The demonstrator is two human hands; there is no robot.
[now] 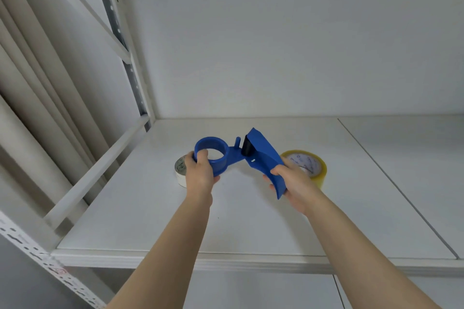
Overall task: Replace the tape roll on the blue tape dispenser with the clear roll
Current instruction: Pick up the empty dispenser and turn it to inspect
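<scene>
I hold the blue tape dispenser [261,155] above the white shelf, both hands on it. My left hand [200,173] grips the round hub, thumb hooked over its rim; the hub carries no roll. My right hand [292,180] is closed around the curved handle end. A black roller sits near the dispenser's top. A white tape roll [181,170] lies on the shelf behind my left hand, partly hidden. The clear, yellowish roll [311,162] lies flat on the shelf behind my right hand, partly covered by it.
The white shelf board [150,208] has a front lip near me and a seam [391,183] running diagonally at the right. A perforated metal upright [130,65] and a side rail [100,173] bound the left. White wall behind, another shelf overhead.
</scene>
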